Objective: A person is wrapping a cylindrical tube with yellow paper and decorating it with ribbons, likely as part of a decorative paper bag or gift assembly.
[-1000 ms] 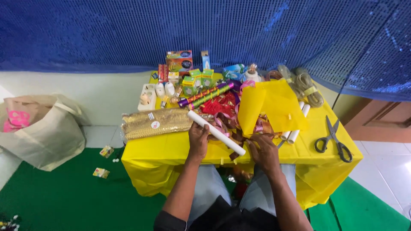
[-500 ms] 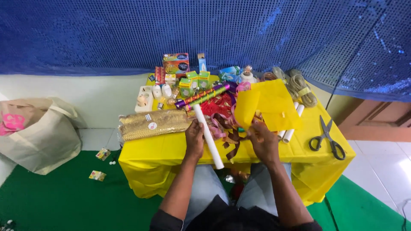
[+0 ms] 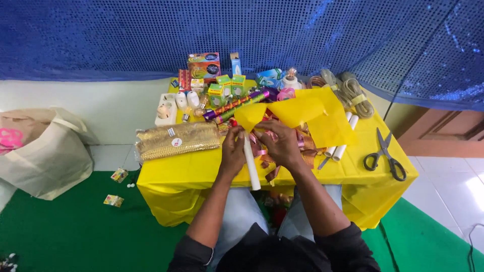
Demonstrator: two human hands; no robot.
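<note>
White paper tube (image 3: 250, 163) stands nearly upright between both hands.

A pair of black-handled scissors (image 3: 385, 155) lies on the yellow tablecloth (image 3: 171, 174) well off to the right of the hands, past two white paper rolls (image 3: 342, 138) lying side by side. To the left of the hands sits a clear packet of gold trim (image 3: 174, 140), and beyond it a white power strip (image 3: 166, 109). Farther back from the hands stand small green and yellow boxes (image 3: 229, 85), a larger colourful box (image 3: 204, 65) and coils of pale rope (image 3: 348, 90) (at the far right corner). On the floor, well left of the hands, a beige tote bag (image 3: 43, 151) slumps beside the green mat (image 3: 65, 226), with two small boxes (image 3: 117, 187) near it.
</note>
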